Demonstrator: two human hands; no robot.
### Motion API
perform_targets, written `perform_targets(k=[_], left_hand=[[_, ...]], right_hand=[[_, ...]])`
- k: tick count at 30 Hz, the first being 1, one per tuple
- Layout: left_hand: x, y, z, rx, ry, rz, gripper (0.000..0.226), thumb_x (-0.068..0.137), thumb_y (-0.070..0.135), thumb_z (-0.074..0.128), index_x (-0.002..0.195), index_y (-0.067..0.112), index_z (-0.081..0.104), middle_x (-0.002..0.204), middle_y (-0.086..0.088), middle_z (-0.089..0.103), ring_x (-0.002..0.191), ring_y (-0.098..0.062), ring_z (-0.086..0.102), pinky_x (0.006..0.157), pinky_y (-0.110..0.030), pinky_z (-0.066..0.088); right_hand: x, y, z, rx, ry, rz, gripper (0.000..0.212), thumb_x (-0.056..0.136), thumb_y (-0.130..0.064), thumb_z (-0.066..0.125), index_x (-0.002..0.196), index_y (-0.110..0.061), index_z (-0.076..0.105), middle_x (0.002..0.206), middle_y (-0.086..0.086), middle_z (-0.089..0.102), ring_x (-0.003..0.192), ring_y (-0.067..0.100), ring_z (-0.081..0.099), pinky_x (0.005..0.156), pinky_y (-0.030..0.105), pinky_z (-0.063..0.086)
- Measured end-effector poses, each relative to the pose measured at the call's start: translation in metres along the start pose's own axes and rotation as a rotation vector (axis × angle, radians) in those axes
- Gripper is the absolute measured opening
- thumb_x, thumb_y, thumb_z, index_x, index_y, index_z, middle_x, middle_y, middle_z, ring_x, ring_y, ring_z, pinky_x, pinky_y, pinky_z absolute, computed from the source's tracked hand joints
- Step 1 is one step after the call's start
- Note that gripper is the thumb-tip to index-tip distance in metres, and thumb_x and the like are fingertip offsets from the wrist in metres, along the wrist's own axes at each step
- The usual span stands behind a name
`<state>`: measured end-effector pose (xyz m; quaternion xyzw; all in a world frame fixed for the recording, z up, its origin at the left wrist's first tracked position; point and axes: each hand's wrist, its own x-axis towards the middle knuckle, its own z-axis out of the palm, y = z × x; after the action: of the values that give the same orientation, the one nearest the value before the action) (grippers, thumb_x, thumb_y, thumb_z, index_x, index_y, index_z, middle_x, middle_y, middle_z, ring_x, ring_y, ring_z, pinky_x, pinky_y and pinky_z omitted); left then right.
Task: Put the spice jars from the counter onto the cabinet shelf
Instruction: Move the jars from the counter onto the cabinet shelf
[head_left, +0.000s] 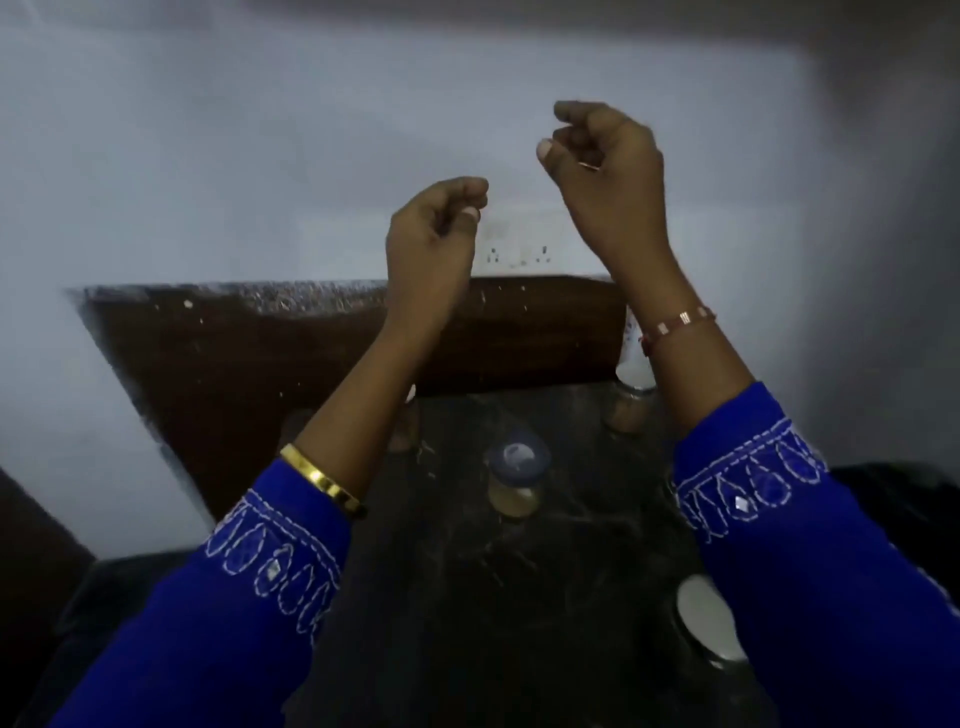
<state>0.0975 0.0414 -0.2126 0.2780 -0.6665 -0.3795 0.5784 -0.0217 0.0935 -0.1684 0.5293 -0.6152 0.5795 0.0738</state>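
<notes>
The dark marbled counter (467, 597) carries three jars: a blue-lidded jar (517, 483) below the gap between the left hand (431, 234) and right hand (608, 171), a second jar (631, 410) under the right wrist, and a white-lidded jar (709, 623) beside the right sleeve (810, 545).

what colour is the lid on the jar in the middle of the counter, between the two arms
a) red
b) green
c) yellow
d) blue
d, the jar standing in the middle of the dark counter has a rounded blue lid above pale brown contents.
</notes>
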Motion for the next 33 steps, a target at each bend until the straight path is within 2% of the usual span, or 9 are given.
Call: perform_targets(k=[4, 7, 10, 14, 18, 22, 25, 29, 33], left_hand=[[-0.056, -0.014, 0.016, -0.013, -0.056, -0.109, 0.027, 0.090, 0.001, 0.048, 0.111, 0.006, 0.064, 0.103, -0.003, 0.067, 0.104, -0.014, 0.063, 0.096, -0.028, 0.051], [-0.091, -0.026, 0.026, -0.029, -0.111, -0.186, 0.028, 0.090, 0.001, 0.048, 0.112, 0.007, 0.063, 0.108, -0.005, 0.067, 0.106, -0.015, 0.063, 0.097, -0.030, 0.050], [-0.125, -0.030, 0.036, -0.014, -0.163, -0.236, 0.029, 0.091, 0.000, 0.046, 0.115, 0.007, 0.062, 0.111, -0.006, 0.066, 0.105, -0.014, 0.062, 0.092, -0.025, 0.050], [-0.169, -0.035, 0.051, -0.026, -0.248, -0.290, 0.028, 0.092, 0.001, 0.047, 0.114, 0.007, 0.062, 0.114, -0.007, 0.066, 0.106, -0.014, 0.061, 0.094, -0.026, 0.049], [-0.205, -0.039, 0.068, -0.021, -0.347, -0.416, 0.029, 0.092, 0.000, 0.046, 0.114, 0.007, 0.062, 0.115, -0.006, 0.065, 0.103, -0.009, 0.059, 0.093, -0.022, 0.046], [-0.241, -0.046, 0.077, -0.035, -0.472, -0.494, 0.031, 0.091, -0.003, 0.044, 0.115, 0.005, 0.061, 0.117, -0.008, 0.065, 0.104, -0.011, 0.058, 0.092, -0.021, 0.044], [-0.259, -0.054, 0.084, -0.008, -0.498, -0.549, 0.031, 0.089, -0.003, 0.045, 0.113, 0.004, 0.063, 0.114, -0.009, 0.067, 0.104, -0.014, 0.061, 0.094, -0.024, 0.046], [-0.281, -0.067, 0.095, 0.071, -0.534, -0.605, 0.031, 0.088, -0.003, 0.046, 0.113, 0.003, 0.064, 0.113, -0.012, 0.068, 0.108, -0.020, 0.063, 0.096, -0.025, 0.044], [-0.293, -0.081, 0.106, 0.166, -0.550, -0.624, 0.029, 0.089, -0.001, 0.047, 0.112, 0.004, 0.064, 0.111, -0.011, 0.069, 0.107, -0.020, 0.063, 0.095, -0.026, 0.045]], right_hand=[[-0.055, 0.030, -0.024, 0.022, -0.049, 0.114, 0.037, 0.088, -0.017, 0.061, 0.124, -0.008, 0.058, 0.113, 0.009, 0.066, 0.099, 0.007, 0.056, 0.088, 0.015, 0.045], [-0.093, 0.048, -0.041, 0.035, -0.094, 0.216, 0.037, 0.088, -0.015, 0.060, 0.124, -0.009, 0.057, 0.112, 0.008, 0.065, 0.100, 0.008, 0.056, 0.084, 0.009, 0.043], [-0.129, 0.061, -0.057, 0.029, -0.127, 0.299, 0.038, 0.088, -0.013, 0.060, 0.126, -0.008, 0.055, 0.108, 0.003, 0.062, 0.100, 0.007, 0.055, 0.082, 0.006, 0.043], [-0.173, 0.080, -0.077, 0.028, -0.132, 0.416, 0.039, 0.088, -0.011, 0.061, 0.126, -0.006, 0.055, 0.114, 0.011, 0.064, 0.106, 0.016, 0.059, 0.096, 0.027, 0.049], [-0.216, 0.088, -0.099, -0.021, -0.119, 0.539, 0.039, 0.087, -0.008, 0.060, 0.125, -0.004, 0.055, 0.120, 0.012, 0.063, 0.107, 0.015, 0.059, 0.095, 0.025, 0.048], [-0.259, 0.106, -0.117, -0.083, -0.151, 0.645, 0.040, 0.085, -0.007, 0.063, 0.124, -0.004, 0.056, 0.122, 0.012, 0.062, 0.114, 0.021, 0.059, 0.100, 0.032, 0.047], [-0.280, 0.125, -0.131, -0.144, -0.215, 0.709, 0.049, 0.082, -0.007, 0.067, 0.128, -0.007, 0.052, 0.128, 0.012, 0.057, 0.120, 0.024, 0.054, 0.102, 0.030, 0.043], [-0.297, 0.154, -0.142, -0.338, -0.431, 0.738, 0.070, 0.076, -0.010, 0.074, 0.138, -0.008, 0.041, 0.142, 0.012, 0.042, 0.133, 0.024, 0.040, 0.104, 0.024, 0.033], [-0.297, 0.181, -0.137, -0.470, -0.627, 0.732, 0.098, 0.067, -0.028, 0.082, 0.146, -0.016, 0.026, 0.149, 0.012, 0.029, 0.139, 0.029, 0.028, 0.113, 0.038, 0.029]])
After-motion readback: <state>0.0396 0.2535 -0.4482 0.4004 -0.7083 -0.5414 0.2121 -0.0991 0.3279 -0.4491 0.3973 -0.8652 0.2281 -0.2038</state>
